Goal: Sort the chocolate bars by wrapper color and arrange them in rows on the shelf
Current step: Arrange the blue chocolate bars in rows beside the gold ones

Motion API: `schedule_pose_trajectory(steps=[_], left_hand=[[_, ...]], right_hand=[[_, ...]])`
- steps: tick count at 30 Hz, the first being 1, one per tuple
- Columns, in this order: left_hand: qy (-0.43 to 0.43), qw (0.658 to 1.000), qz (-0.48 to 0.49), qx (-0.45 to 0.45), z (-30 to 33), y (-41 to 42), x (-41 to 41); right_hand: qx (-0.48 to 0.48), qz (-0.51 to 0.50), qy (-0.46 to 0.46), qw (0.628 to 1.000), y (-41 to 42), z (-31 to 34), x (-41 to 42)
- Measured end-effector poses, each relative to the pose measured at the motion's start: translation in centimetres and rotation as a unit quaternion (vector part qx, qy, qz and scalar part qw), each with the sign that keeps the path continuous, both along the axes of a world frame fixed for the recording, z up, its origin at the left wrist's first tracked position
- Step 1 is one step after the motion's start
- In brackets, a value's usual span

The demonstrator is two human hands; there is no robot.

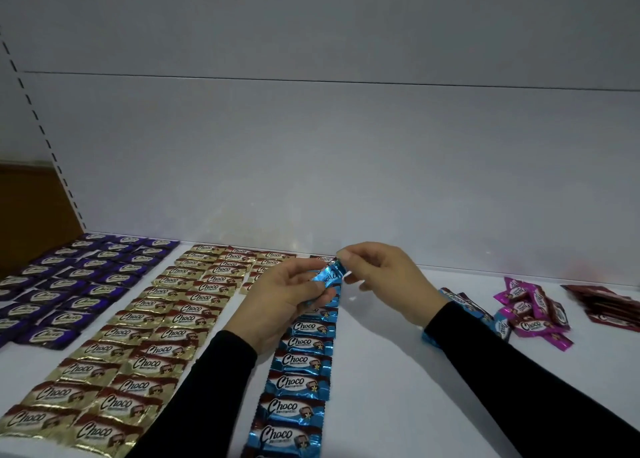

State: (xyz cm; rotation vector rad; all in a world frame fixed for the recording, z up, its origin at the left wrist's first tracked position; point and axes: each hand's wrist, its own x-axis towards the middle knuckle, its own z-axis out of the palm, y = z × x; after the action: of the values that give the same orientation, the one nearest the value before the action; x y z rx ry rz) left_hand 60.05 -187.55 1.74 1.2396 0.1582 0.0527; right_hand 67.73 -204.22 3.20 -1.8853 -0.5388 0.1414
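One blue bar (pixel 327 276) pinched between my left hand (pixel 287 295) and right hand (pixel 381 277) above the blue row (pixel 298 371); risk: dropping it crooked, nudging neighbours askew.

The left hand (pixel 284 298) covers the top of the blue row (pixel 298 381), so how far that row reaches toward the back wall (pixel 311 163) cannot be told. Left of the blue row, the purple rows (pixel 65 284) and gold rows (pixel 138 336) are cut off by the frame edge. Small print on the wrappers is unreadable.
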Motion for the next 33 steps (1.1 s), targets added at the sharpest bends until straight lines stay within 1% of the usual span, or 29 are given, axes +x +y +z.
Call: schedule_pose_trajectory(steps=[2, 3, 7, 10, 12, 15, 19, 23, 25, 27, 29, 33], left_hand=[[-0.012, 1.000, 0.009, 0.021, 0.0, 0.0, -0.1], [-0.019, 0.999, 0.017, 0.037, 0.0, 0.0, -0.1], [-0.047, 0.996, 0.029, 0.074, 0.0, -0.1, -0.2], [-0.055, 0.995, 0.017, 0.085, -0.1, -0.1, -0.2], [-0.052, 0.997, 0.013, 0.062, -0.1, -0.1, -0.1], [-0.041, 0.999, 0.023, -0.007, -0.1, 0.0, 0.1], [-0.030, 0.999, 0.038, 0.019, -0.2, -0.1, 0.2], [-0.028, 0.998, 0.051, 0.011, -0.2, 0.1, 0.2], [-0.033, 0.998, 0.052, -0.002, -0.3, 0.1, 0.2], [-0.043, 0.998, 0.046, -0.006, -0.4, 0.0, 0.2], [-0.047, 0.998, 0.035, 0.012, -0.4, -0.1, 0.1], [-0.047, 0.994, 0.025, 0.100, -0.5, -0.3, 0.0]], right_hand=[[-0.002, 0.014, 0.003, 1.000, 0.2, -0.1, -0.9], [0.013, 0.015, 0.010, 1.000, 0.2, -0.1, -1.1], [0.120, 0.022, 0.088, 0.989, 0.0, -0.2, -1.6], [0.150, 0.016, 0.091, 0.984, -0.3, -0.4, -1.5], [0.151, 0.001, 0.080, 0.985, -0.6, -0.5, -1.3], [0.153, 0.004, 0.072, 0.986, -1.0, -0.3, -1.3], [0.150, 0.023, 0.063, 0.986, -1.0, -0.4, -1.5], [0.165, 0.018, 0.074, 0.983, -0.8, -0.5, -1.6], [0.165, 0.003, 0.101, 0.981, -0.6, -0.8, -1.5], [0.182, 0.011, 0.142, 0.973, -0.2, -1.1, -1.6], [0.192, 0.017, 0.149, 0.970, 0.3, -1.3, -1.7], [0.235, 0.009, 0.151, 0.960, 0.5, -1.1, -1.6]])
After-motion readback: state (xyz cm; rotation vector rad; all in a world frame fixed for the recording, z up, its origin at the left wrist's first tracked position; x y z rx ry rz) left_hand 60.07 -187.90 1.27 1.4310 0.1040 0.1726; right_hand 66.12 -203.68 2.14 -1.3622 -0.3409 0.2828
